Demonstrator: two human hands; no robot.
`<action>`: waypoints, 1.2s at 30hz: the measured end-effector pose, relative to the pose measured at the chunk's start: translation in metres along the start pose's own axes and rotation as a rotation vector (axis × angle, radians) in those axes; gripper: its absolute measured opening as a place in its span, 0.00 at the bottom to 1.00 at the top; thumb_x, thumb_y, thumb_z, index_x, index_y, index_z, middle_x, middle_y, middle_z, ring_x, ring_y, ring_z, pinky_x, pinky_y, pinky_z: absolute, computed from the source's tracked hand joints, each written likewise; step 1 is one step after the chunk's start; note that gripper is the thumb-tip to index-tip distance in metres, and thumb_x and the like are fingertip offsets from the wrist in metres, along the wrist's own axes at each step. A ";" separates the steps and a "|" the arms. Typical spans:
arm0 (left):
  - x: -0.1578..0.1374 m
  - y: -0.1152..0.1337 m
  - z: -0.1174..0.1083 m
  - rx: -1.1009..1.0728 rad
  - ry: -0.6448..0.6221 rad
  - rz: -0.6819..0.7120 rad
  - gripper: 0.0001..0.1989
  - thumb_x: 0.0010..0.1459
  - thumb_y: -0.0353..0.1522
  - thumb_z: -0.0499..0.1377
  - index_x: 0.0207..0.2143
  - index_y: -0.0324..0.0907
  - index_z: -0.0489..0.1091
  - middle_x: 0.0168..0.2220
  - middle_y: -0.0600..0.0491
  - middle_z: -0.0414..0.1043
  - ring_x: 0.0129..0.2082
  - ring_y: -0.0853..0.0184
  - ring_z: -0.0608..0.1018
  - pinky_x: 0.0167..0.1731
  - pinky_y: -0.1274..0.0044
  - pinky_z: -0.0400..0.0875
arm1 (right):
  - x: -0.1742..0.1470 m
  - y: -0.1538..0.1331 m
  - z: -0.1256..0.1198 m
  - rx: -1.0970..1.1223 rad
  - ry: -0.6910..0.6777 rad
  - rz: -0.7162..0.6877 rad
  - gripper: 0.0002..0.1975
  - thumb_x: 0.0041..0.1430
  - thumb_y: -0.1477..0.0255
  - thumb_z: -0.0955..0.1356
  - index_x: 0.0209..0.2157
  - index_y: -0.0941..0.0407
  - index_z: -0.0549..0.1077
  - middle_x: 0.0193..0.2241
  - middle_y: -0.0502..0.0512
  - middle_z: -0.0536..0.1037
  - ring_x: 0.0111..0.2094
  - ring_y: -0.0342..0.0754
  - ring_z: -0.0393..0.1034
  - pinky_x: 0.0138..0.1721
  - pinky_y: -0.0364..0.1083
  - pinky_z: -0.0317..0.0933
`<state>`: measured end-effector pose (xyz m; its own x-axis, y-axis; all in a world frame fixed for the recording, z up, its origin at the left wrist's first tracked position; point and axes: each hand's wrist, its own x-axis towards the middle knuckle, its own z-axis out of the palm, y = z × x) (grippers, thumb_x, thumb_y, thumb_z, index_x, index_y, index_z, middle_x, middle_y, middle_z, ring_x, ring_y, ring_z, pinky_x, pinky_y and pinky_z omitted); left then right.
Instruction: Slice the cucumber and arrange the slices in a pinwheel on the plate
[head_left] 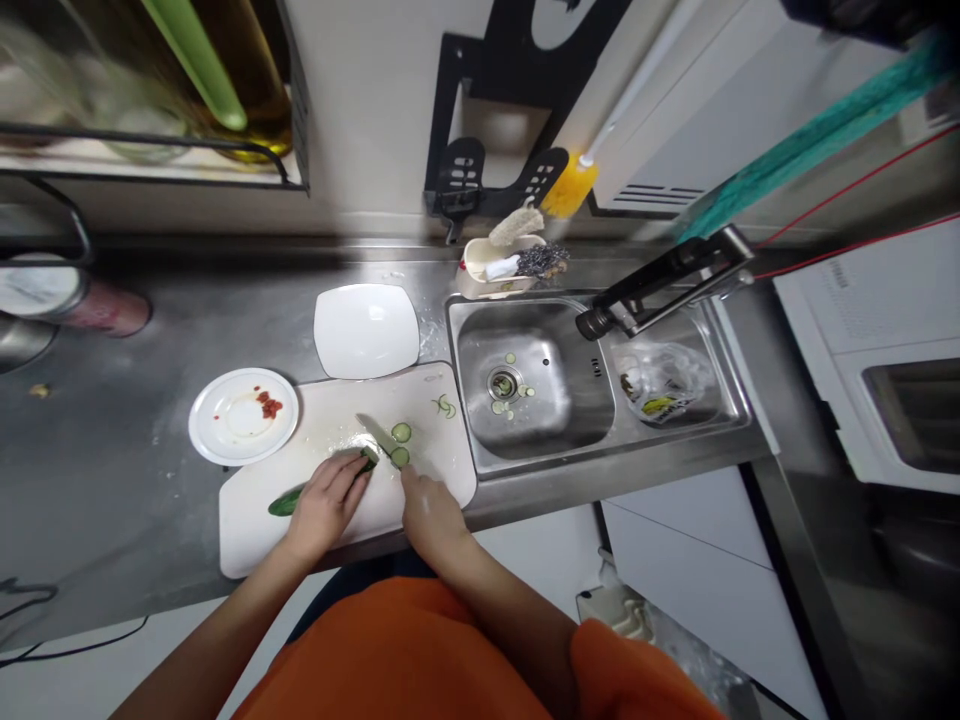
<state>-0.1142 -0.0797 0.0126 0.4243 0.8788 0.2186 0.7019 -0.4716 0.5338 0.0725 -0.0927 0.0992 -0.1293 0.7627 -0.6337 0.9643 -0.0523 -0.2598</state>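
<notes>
- Head view: the cucumber [286, 502] lies on the white cutting board [259, 540] under the person's left grip [326, 502], its long axis aslant from a tapered end at lower left to the end by the fingertips at upper right; the hand hides its middle
- The left grip is clasped over the cucumber, fingers bent, their tips close to the end that faces the knife [379, 434]
- The right grip [433, 512] is clenched round the knife's handle, which is mostly covered by the hand
- The blade reaches from the right grip up and to the left, so its line runs crosswise to the cucumber's long axis, just off the end at the left fingertips; whether edge and cucumber touch cannot be told
- The left grip is the nearer of the two, being on the cucumber itself; from the right grip, the cucumber lies to the left, with the blade bridging the space between
- Two round slices [401, 432] lie flat to the right of the blade, one farther from the body, the other just beside the right grip's fingers
- Farther right on the board are thin green strips [444, 406], near the sink [480, 468], while a white square dish [367, 331] sits on the counter [172, 520] by the board's far edge
</notes>
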 end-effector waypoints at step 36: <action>0.004 0.002 -0.001 0.026 0.035 0.030 0.10 0.60 0.31 0.57 0.44 0.39 0.70 0.40 0.47 0.75 0.44 0.61 0.75 0.48 0.67 0.71 | -0.032 -0.017 -0.019 -0.049 -0.059 0.038 0.15 0.64 0.82 0.56 0.48 0.59 0.67 0.33 0.60 0.78 0.38 0.50 0.75 0.35 0.43 0.67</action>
<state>-0.1118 -0.0770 0.0147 0.4254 0.8658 0.2634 0.7040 -0.4995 0.5048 0.0650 -0.1042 0.1371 -0.1044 0.7217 -0.6843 0.9787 -0.0476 -0.1995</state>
